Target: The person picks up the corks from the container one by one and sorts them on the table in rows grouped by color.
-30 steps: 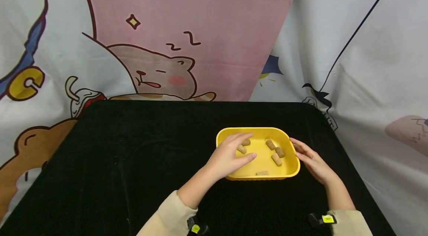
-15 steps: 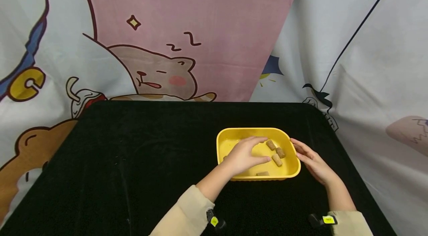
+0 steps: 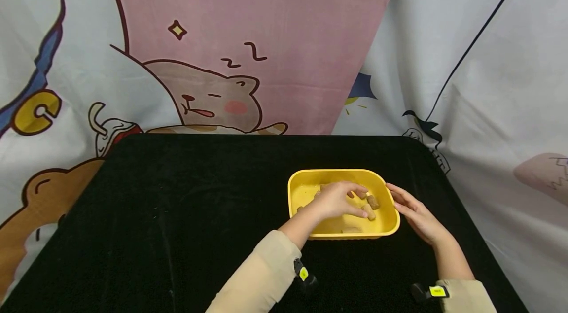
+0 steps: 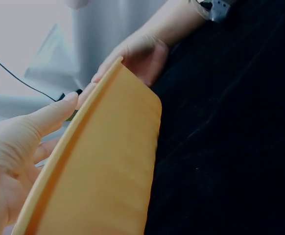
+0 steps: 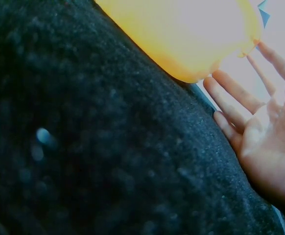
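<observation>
A yellow rectangular tray (image 3: pixel 306 175) stands on the black cloth with several small tan cork-like cylinders inside. My left hand (image 3: pixel 335 200) is inside the tray, its thumb and fingers apart about a cork-like piece (image 3: pixel 369 213) and another piece (image 3: pixel 372 202) at the right; the hand partly hides others. In the left wrist view the tray's outer wall (image 4: pixel 108 161) covers the contents, and my left thumb (image 4: pixel 52 115) shows above the rim. At the tray's right end, my right hand (image 3: pixel 417 214) touches the outer wall with extended fingers (image 5: pixel 230 98).
Black cloth (image 3: pixel 177 214) covers the table and extends widely left of the tray. Behind hangs a printed curtain (image 3: pixel 288 32) with a sleeping cartoon animal. Each sleeve cuff carries a small dark wrist device (image 3: pixel 306 276).
My left hand has moved rightward inside the tray, from the pieces at the left toward those at the right, uncovering some at the left. My right hand has stayed at the tray's right end.
</observation>
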Available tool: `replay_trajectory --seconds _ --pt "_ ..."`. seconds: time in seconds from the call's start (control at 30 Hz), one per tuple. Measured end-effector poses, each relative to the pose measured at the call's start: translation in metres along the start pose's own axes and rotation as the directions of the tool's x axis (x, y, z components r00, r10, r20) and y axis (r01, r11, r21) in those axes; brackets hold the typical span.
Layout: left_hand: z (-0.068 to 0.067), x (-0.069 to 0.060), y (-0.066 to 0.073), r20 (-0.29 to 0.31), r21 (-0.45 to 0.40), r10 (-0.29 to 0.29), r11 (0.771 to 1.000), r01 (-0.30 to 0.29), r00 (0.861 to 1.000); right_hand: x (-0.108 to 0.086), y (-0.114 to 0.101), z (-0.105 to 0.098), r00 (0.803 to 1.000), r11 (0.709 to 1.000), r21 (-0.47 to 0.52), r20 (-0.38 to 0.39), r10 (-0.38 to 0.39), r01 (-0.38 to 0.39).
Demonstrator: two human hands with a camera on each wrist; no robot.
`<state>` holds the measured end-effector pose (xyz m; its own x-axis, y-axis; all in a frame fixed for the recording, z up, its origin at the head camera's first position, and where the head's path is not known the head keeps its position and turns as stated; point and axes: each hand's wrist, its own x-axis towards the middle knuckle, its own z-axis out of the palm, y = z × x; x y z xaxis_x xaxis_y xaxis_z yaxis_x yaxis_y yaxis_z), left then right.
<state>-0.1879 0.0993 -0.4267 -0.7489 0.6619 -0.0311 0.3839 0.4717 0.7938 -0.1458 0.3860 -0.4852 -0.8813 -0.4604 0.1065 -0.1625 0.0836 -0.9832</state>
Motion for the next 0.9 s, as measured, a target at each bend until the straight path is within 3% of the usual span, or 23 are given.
replay_trajectory --seconds 0.07,0.37,0.47,0.67,0.9 --pt "0.001 0.006 -0.001 0.028 0.031 0.001 1.000 -0.002 1.000 0.000 0.000 0.000 1.000 1.000 -0.001 -0.003 0.001 -0.001" --pt "0.005 0.024 -0.010 0.086 -0.017 -0.026 0.999 0.027 0.996 0.001 0.005 -0.002 1.000 1.000 0.006 -0.005 -0.022 0.022" --pt "0.007 0.027 -0.012 0.087 0.023 -0.033 0.999 0.031 0.996 0.002 0.006 -0.002 0.999 0.999 0.008 0.002 -0.032 0.032" --pt "0.010 0.030 -0.013 0.116 0.107 -0.109 0.990 0.097 0.987 0.003 0.007 -0.001 0.999 0.999 0.018 0.011 -0.043 0.043" --pt "0.015 0.035 -0.013 0.136 0.132 -0.106 0.987 0.088 0.985 0.002 0.005 -0.001 0.999 0.998 0.035 0.015 -0.046 0.046"
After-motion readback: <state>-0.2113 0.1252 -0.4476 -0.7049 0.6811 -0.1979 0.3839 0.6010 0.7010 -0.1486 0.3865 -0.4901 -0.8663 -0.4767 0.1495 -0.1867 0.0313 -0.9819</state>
